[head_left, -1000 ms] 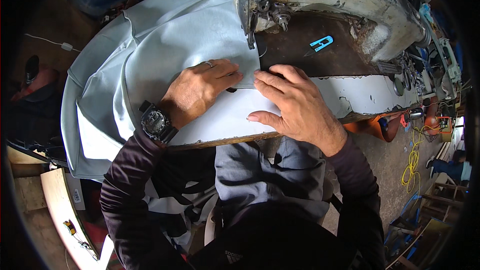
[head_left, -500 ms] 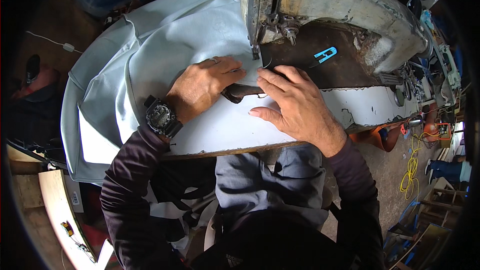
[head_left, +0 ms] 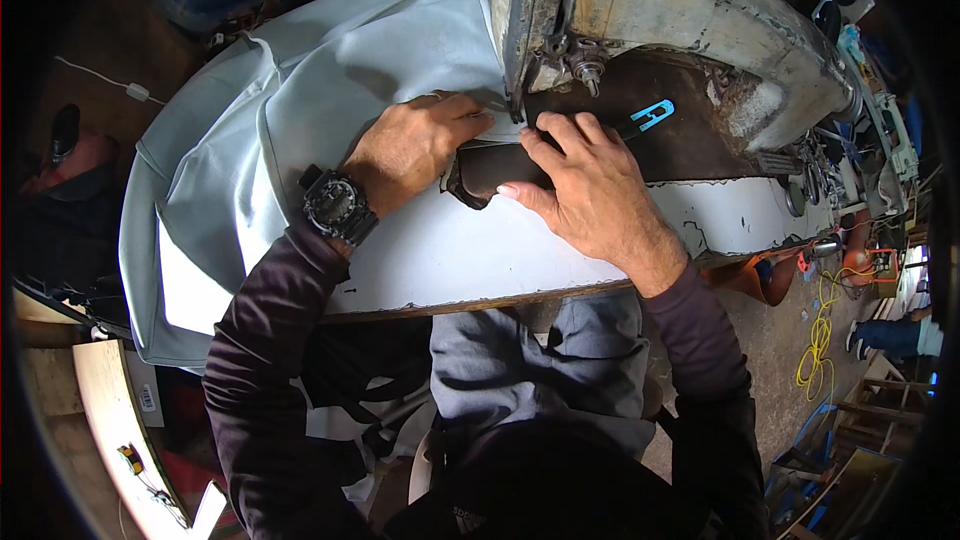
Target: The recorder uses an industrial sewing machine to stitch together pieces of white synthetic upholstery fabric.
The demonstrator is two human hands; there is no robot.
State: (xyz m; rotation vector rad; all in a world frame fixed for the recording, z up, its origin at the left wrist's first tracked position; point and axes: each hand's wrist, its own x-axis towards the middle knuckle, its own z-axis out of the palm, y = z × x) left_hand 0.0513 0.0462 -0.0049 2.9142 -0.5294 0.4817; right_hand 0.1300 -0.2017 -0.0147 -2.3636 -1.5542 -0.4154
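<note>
Fingers (head_left: 560, 135) flat, pressing dark piece (head_left: 490, 172).

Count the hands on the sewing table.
2. The left hand, with a wristwatch, rests on the pale fabric beside the machine head. The right hand presses the dark piece below it.
</note>
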